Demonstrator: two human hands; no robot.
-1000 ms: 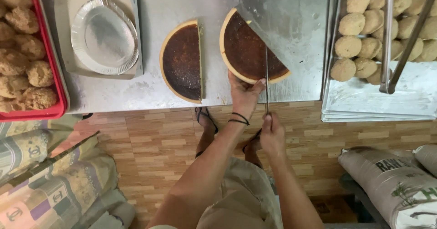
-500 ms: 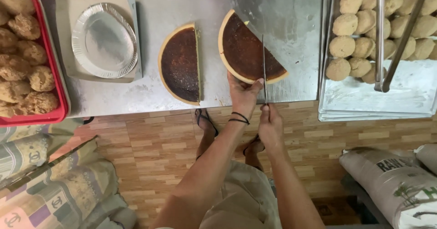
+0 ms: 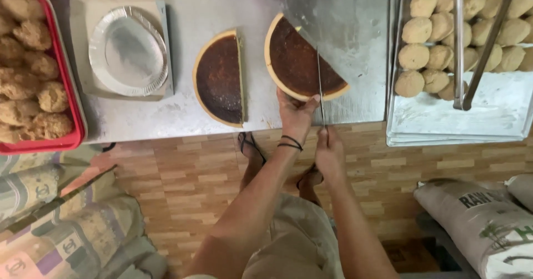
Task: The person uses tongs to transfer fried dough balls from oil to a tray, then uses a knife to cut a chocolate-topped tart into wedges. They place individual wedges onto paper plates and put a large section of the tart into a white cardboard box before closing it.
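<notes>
Location type: small bakery or food-production kitchen. Evidence as follows. The worktop (image 3: 344, 23) is bare sheet metal, scuffed from use. A red tray (image 3: 75, 129) at one end is loaded with rough fried or baked pieces. A metal tray (image 3: 444, 118) at the other end carries rows of round pale dough pieces (image 3: 422, 34), with tongs (image 3: 472, 46) laid across them. A dark round tart, cut into halves (image 3: 219, 79), lies on the worktop beside a foil plate (image 3: 127, 51). A bulk ingredient sack (image 3: 483, 223) rests on the wood-pattern floor (image 3: 183, 168).
</notes>
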